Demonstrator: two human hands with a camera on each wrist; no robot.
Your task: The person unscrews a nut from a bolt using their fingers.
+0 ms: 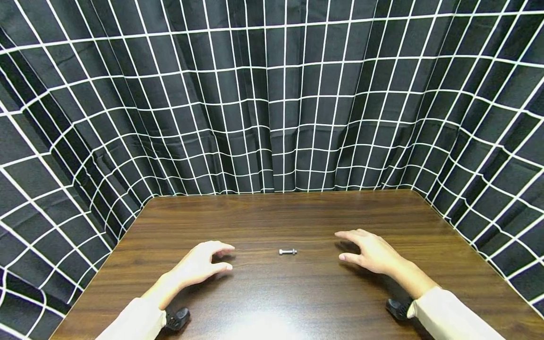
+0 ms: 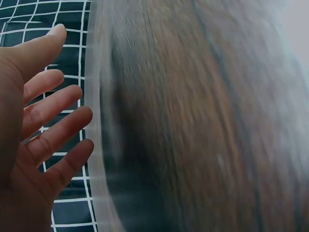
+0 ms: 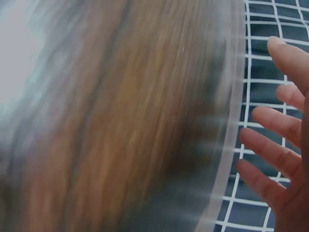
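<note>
A small silver bolt (image 1: 287,252) with a nut near one end lies on the brown wooden table (image 1: 272,215), between the two hands. To its left is my left hand (image 1: 203,262), relaxed and holding nothing, fingers pointing toward the bolt. On the other side my right hand (image 1: 370,252) hovers a bit farther off, fingers spread and nothing in them. The left wrist view shows the left hand (image 2: 48,116) with loosely bent, separate fingers. Similar spread fingers belong to the right hand (image 3: 285,130) in the right wrist view. Neither wrist view shows the bolt.
A black curtain (image 1: 280,94) with a white grid hangs behind the table and along both sides. Black wrist devices sit at the left cuff (image 1: 177,319) and the right cuff (image 1: 398,309). Light glares off the table's near middle.
</note>
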